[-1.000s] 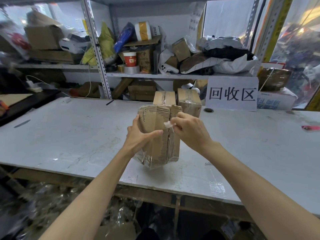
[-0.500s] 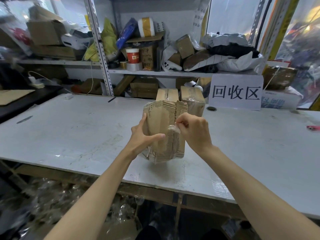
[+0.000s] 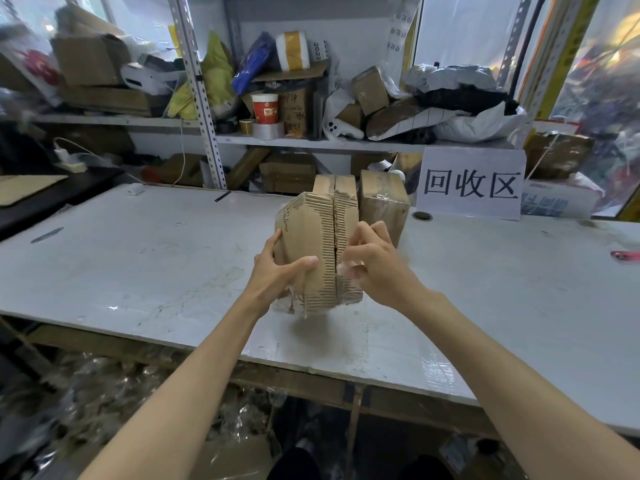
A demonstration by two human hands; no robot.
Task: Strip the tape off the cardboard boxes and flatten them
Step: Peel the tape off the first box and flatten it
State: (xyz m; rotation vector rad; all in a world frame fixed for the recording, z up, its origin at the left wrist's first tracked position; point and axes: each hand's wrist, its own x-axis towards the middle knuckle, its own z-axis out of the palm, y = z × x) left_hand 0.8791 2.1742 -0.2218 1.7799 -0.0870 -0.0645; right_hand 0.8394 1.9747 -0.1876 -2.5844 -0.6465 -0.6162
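Note:
I hold a small cardboard box (image 3: 313,237) above the white table (image 3: 156,265), its torn top skin baring the ribbed corrugation along the flap seam. My left hand (image 3: 277,275) grips its left side, thumb laid across the front. My right hand (image 3: 372,263) is at the seam on the right and pinches a scrap of clear tape (image 3: 346,270) with curled fingers. Loose tape shreds hang at the box's lower left. Behind it stand two more taped boxes: one (image 3: 335,185) mostly hidden, the other (image 3: 382,202) wrapped in clear tape.
A white sign with black characters (image 3: 471,183) stands at the table's back right by a round cable hole (image 3: 423,216). Cluttered metal shelves (image 3: 277,140) rise behind. A pink object (image 3: 625,255) lies far right. Plastic and cardboard scraps (image 3: 104,393) litter the floor under the table.
My right hand has moved down the seam from the upper middle toward the lower part, still pinching tape. The box has risen slightly toward me. My left hand keeps its grip.

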